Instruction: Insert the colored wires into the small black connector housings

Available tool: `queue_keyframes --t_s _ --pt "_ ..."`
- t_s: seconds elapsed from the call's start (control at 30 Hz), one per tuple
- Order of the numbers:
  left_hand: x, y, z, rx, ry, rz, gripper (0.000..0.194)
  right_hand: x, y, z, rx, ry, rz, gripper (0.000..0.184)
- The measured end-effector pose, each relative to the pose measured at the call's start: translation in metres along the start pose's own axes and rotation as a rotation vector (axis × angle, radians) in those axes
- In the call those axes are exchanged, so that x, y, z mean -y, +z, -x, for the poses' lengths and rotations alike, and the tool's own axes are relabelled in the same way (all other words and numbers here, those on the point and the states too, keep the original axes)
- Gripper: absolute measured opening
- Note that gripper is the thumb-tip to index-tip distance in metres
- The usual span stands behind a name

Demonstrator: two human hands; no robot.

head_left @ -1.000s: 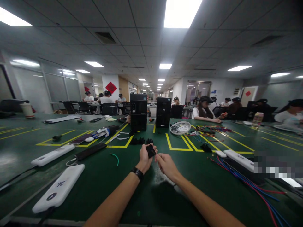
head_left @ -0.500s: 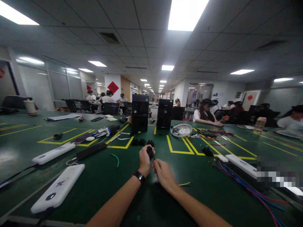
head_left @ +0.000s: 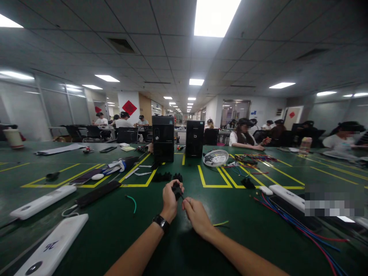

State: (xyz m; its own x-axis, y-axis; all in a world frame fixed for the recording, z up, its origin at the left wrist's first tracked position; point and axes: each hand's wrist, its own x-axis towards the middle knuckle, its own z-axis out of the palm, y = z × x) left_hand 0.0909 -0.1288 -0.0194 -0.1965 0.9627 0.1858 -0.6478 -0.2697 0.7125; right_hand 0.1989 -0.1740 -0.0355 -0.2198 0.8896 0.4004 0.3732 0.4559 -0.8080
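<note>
My left hand (head_left: 169, 199), with a black watch on its wrist, is closed around a small black plastic part (head_left: 176, 189) held just above the green table (head_left: 115, 222). My right hand (head_left: 194, 212) sits right beside it, fingertips pinched together against the part; what they pinch is too small to make out. More small black parts (head_left: 167, 176) lie on the table just beyond my hands. A short yellow-green wire (head_left: 220, 223) lies to the right of my right hand, and a green wire (head_left: 132, 202) to the left.
White power strips (head_left: 43, 199) and a black strip (head_left: 97, 193) lie at left. Red and blue cables (head_left: 290, 220) and another white strip (head_left: 287, 193) lie at right. Two black computer towers (head_left: 163, 138) and a white basket (head_left: 215, 158) stand behind. People sit at far tables.
My view has swung slightly right, so things on the table have shifted left in the picture. Both hands stay together on the black part, slightly lower and closer to me.
</note>
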Motion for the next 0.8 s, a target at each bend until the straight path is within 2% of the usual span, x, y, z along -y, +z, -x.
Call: queue_keyframes --t_s 0.13,0.2,0.3,0.37,0.57,0.73,0.8 --pt "-0.003 0.003 -0.001 0.097 0.094 -0.029 0.021 0.008 -0.002 0.002 -0.058 0.041 -0.042 0.031" --pt "-0.003 0.006 0.000 0.052 0.050 0.037 0.020 0.009 -0.002 0.002 -0.059 0.019 -0.004 0.031" --pt "-0.004 0.008 0.002 -0.033 -0.118 0.160 0.018 0.007 0.001 0.002 -0.021 -0.047 0.091 0.030" --pt "-0.005 0.007 0.004 -0.047 -0.193 0.220 0.016 0.005 0.003 0.002 -0.003 -0.073 0.130 0.030" --pt "-0.011 0.006 0.007 -0.022 -0.217 0.154 0.017 0.004 0.003 0.002 0.025 -0.074 0.114 0.030" --pt "0.000 0.008 0.007 -0.142 -0.047 0.046 0.021 0.002 0.012 0.005 -0.073 -0.021 0.157 0.031" --pt "0.003 0.008 0.008 -0.187 -0.027 0.035 0.022 0.001 0.017 0.007 -0.096 -0.013 0.197 0.030"
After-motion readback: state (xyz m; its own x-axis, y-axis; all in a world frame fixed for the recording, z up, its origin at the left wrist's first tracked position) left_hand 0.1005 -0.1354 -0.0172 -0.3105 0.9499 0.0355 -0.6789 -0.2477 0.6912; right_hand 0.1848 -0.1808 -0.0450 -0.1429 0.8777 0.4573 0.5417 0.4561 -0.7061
